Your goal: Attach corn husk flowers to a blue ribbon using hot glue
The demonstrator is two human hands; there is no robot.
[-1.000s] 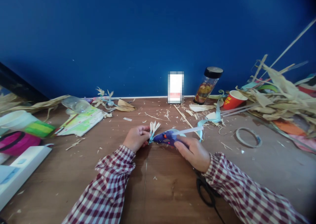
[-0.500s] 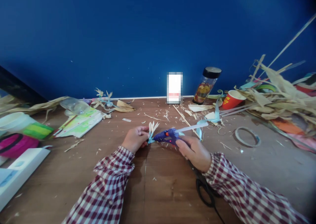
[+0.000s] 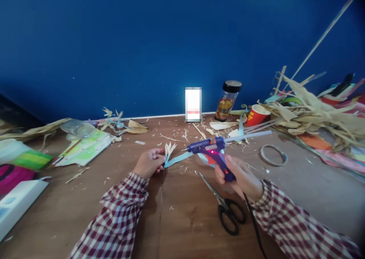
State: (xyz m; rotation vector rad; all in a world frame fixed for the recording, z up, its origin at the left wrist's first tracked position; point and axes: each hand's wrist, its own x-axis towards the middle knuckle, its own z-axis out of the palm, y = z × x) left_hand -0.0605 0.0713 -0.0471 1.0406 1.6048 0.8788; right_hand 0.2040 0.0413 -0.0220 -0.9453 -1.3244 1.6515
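My left hand (image 3: 148,162) is closed in a pinch on a small corn-husk flower (image 3: 169,150) with pale pointed petals, and a light blue ribbon (image 3: 179,159) trails from it to the right across the wooden table (image 3: 119,202). My right hand (image 3: 238,174) grips the handle of a blue glue gun (image 3: 209,149) with a lit red lamp. The gun is lifted, its nozzle pointing left, a short way from the flower. A clear glue stick (image 3: 247,136) juts out of its back.
Black-handled scissors (image 3: 225,206) lie just in front of my right hand. A tape ring (image 3: 273,154), a red paper cup (image 3: 257,115) and a black-lidded jar (image 3: 227,100) stand behind. Dry husks (image 3: 310,114) pile at the right. Paper packets (image 3: 85,148) and coloured rolls lie left.
My right hand has lifted the glue gun up and to the right, away from the flower, uncovering the scissors. The left hand keeps its pinch on the flower.
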